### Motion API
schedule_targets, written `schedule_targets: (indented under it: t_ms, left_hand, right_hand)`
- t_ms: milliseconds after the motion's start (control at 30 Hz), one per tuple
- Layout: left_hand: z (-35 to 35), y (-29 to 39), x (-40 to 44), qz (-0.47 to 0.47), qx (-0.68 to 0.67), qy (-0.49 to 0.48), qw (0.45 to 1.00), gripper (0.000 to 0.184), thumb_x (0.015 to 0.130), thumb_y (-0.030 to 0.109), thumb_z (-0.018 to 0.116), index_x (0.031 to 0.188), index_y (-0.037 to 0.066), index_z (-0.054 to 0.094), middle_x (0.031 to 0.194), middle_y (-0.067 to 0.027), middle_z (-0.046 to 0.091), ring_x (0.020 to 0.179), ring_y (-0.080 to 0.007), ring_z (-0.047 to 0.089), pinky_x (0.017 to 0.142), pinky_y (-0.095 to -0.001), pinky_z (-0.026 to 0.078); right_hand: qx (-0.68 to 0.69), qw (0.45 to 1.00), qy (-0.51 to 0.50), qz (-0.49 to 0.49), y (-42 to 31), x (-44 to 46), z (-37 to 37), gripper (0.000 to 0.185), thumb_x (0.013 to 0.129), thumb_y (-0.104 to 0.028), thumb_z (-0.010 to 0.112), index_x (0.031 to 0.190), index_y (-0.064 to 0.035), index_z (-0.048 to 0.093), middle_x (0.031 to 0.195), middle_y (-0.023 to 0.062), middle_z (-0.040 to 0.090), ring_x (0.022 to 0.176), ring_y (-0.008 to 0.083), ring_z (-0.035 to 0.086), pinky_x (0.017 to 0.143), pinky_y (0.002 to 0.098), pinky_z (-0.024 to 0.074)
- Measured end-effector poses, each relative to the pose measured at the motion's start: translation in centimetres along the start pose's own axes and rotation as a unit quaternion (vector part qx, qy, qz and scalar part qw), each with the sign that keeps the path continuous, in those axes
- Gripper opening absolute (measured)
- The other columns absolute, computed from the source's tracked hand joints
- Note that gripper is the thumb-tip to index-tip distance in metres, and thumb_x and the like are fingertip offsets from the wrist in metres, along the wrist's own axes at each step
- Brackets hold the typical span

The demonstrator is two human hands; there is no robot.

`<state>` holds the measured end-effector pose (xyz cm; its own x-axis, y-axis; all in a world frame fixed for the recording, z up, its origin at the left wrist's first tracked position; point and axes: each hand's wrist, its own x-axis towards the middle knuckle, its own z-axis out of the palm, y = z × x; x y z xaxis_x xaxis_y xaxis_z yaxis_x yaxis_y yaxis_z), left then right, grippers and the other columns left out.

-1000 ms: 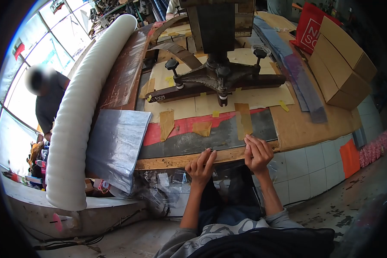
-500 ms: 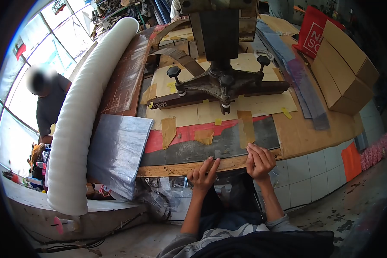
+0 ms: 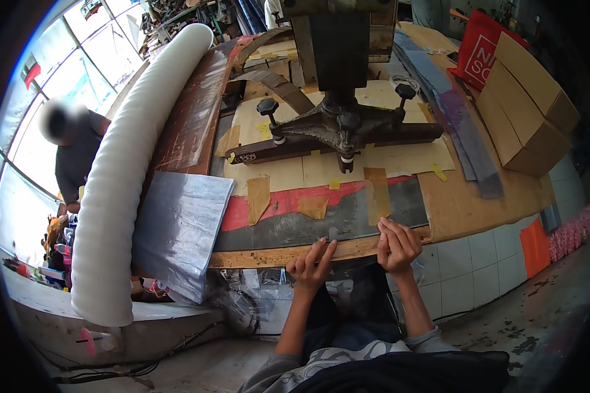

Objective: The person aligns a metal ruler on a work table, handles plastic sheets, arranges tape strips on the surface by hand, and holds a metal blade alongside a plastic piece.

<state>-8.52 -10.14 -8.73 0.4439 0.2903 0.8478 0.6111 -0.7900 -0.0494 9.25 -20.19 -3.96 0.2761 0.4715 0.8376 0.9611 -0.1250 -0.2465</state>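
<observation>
My left hand (image 3: 310, 265) is at the table's wooden front edge (image 3: 262, 257), its fingers curled and the fingertips apart, with nothing visible in them. To its right my right hand (image 3: 398, 246) is closed in a pinch just below a strip of brown tape (image 3: 377, 196); whatever it holds is too small to make out. Beyond both hands lies a dark grey surface (image 3: 344, 226) with a red band and more tape pieces. A dark metal press arm (image 3: 345, 131) stands over a pale board (image 3: 311, 171) behind them.
A long white foam roll (image 3: 115, 177) lies along the left, beside a stack of clear bluish sheets (image 3: 180, 219). An open cardboard box (image 3: 521, 124) and a red bag (image 3: 480, 56) are at the right. A person (image 3: 77, 154) stands beyond the roll.
The table and press appear slightly lower in the view than a second ago. Both hands keep nearly the same pose at the table edge.
</observation>
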Motion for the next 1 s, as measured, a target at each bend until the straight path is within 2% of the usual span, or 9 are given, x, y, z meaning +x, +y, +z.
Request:
schedule_targets:
  t_ms: [167,367,467,667,867,967,1000]
  left_hand:
    - [0.1,0.0,-0.1,-0.004,-0.003,0.005,1.0,0.038,0.077,0.011,0.06,0.108,0.03,0.071,0.111,0.0114,0.063,0.088,-0.007,0.052,0.081,-0.0291,0.031]
    - [-0.1,0.1,0.1,-0.007,-0.007,-0.004,1.0,0.039,0.073,0.016,0.065,0.109,0.031,0.07,0.112,0.012,0.062,0.09,-0.0074,0.051,0.082,-0.0287,0.031]
    - [-0.4,-0.1,0.0,-0.007,-0.02,-0.025,0.999,0.039,0.072,0.025,0.071,0.111,0.03,0.069,0.115,0.0114,0.061,0.092,-0.0083,0.051,0.083,-0.0286,0.03]
    - [-1.1,0.0,0.1,-0.026,-0.062,-0.062,0.996,0.053,0.068,0.043,0.077,0.118,0.029,0.066,0.121,0.0084,0.058,0.098,-0.0107,0.052,0.086,-0.0308,0.03]
    - [-2.4,0.7,1.1,-0.073,-0.083,-0.111,0.988,0.058,0.069,0.046,0.076,0.122,0.027,0.063,0.121,0.0057,0.057,0.1,-0.0149,0.052,0.087,-0.0345,0.032]
    - [-4.8,1.0,4.3,-0.122,-0.143,-0.203,0.961,0.056,0.07,0.044,0.075,0.123,0.028,0.063,0.119,0.003,0.056,0.1,-0.0167,0.052,0.087,-0.0362,0.034]
    - [-5.0,0.7,5.0,-0.103,-0.15,-0.213,0.96,0.054,0.072,0.042,0.074,0.123,0.029,0.063,0.118,0.002,0.056,0.101,-0.0172,0.052,0.087,-0.0369,0.034]
  right_hand:
    - [0.007,1.0,0.001,-0.002,-0.1,0.0,0.0,0.017,0.081,-0.007,0.058,0.089,-0.0015,0.072,0.093,0.0066,0.071,0.082,0.0227,0.067,0.073,0.0327,0.0523]
    - [-0.004,1.0,0.0,-0.002,0.0,0.0,-0.1,0.016,0.081,-0.01,0.059,0.087,-0.0036,0.072,0.093,0.0042,0.072,0.084,0.0199,0.068,0.074,0.0312,0.0523]
    - [-0.002,1.0,0.004,-0.003,0.0,-0.1,0.0,0.016,0.081,-0.01,0.059,0.087,-0.0035,0.072,0.093,0.0041,0.071,0.083,0.0198,0.067,0.073,0.0312,0.0516]
    - [0.005,1.0,0.004,-0.004,0.1,-0.1,-0.1,0.015,0.08,-0.01,0.061,0.088,-0.0036,0.072,0.094,0.0038,0.071,0.082,0.0198,0.067,0.071,0.0312,0.0506]
    - [0.013,1.0,-0.001,0.003,0.1,-0.1,-0.2,0.013,0.08,-0.008,0.062,0.088,-0.0039,0.072,0.093,0.0035,0.071,0.082,0.0199,0.066,0.071,0.032,0.0506]
    - [0.019,1.0,-0.003,0.004,-0.1,0.2,-0.4,0.013,0.08,-0.008,0.062,0.088,-0.004,0.072,0.093,0.0039,0.07,0.082,0.0201,0.066,0.071,0.0321,0.0506]
    - [0.02,1.0,-0.006,0.011,-0.1,0.2,-0.4,0.013,0.08,-0.008,0.062,0.088,-0.0038,0.072,0.093,0.0042,0.07,0.082,0.0203,0.066,0.072,0.0319,0.0507]
